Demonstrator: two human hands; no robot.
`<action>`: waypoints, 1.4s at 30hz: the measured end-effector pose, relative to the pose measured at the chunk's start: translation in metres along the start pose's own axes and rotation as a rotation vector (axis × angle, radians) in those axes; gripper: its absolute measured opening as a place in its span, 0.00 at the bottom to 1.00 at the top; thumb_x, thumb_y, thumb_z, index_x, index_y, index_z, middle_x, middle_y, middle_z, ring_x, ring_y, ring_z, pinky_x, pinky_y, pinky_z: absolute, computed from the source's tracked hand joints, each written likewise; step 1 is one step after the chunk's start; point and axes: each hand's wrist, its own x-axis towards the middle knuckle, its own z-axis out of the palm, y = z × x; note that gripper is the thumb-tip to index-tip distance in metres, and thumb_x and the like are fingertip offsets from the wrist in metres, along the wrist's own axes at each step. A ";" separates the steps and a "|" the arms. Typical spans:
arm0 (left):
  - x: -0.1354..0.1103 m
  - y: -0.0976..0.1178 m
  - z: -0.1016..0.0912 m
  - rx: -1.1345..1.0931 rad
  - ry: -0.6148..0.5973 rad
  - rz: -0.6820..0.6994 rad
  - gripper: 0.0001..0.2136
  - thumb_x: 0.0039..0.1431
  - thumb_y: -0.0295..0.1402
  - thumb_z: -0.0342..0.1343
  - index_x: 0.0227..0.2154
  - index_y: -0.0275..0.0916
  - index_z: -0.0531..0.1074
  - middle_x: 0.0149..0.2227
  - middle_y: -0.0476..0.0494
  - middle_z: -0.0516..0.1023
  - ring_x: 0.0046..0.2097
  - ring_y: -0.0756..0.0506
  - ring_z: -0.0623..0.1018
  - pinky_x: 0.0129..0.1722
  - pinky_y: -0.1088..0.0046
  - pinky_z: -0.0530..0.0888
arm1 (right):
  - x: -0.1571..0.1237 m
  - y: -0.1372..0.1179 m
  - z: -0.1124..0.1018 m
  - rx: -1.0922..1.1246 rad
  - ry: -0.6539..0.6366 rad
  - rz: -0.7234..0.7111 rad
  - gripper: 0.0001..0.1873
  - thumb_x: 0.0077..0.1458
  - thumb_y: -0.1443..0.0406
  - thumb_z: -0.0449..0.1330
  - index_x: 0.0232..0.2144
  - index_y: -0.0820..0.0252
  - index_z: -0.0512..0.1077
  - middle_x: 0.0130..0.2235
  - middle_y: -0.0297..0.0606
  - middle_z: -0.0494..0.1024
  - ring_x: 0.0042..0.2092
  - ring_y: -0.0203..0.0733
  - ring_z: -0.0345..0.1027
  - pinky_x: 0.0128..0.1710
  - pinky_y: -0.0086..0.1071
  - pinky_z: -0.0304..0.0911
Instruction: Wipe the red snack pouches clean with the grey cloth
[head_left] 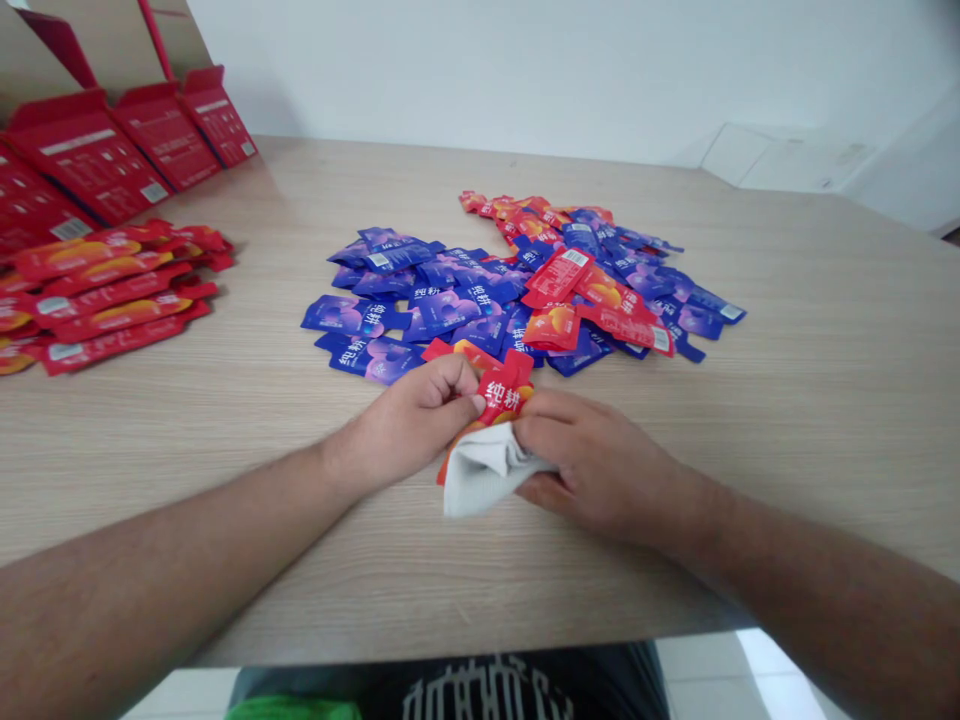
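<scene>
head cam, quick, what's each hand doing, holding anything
Left hand: closed, pinching a red sachet.
Right hand: closed on a white cloth wrapped around the sachet's lower part.

White cloth (480, 475), red-and-orange sachet (501, 393)

Both forearms bare, left forearm (165, 550) and right forearm (810, 590) angled in from the lower corners, converging mid-frame. Left hand (412, 420): knuckles up, fingers curled tight, thumb closed against them in a pinch. Right hand (592, 460): back of hand up, fingers together, slightly bent, pointing left. Fingertips of both hands just apart.
</scene>
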 end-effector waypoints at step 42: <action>-0.003 -0.003 -0.001 -0.017 -0.049 0.034 0.10 0.64 0.36 0.57 0.31 0.39 0.64 0.30 0.50 0.70 0.31 0.51 0.67 0.30 0.75 0.66 | 0.004 0.021 -0.009 -0.099 0.246 0.205 0.09 0.62 0.59 0.63 0.36 0.57 0.68 0.39 0.41 0.74 0.40 0.46 0.69 0.40 0.38 0.66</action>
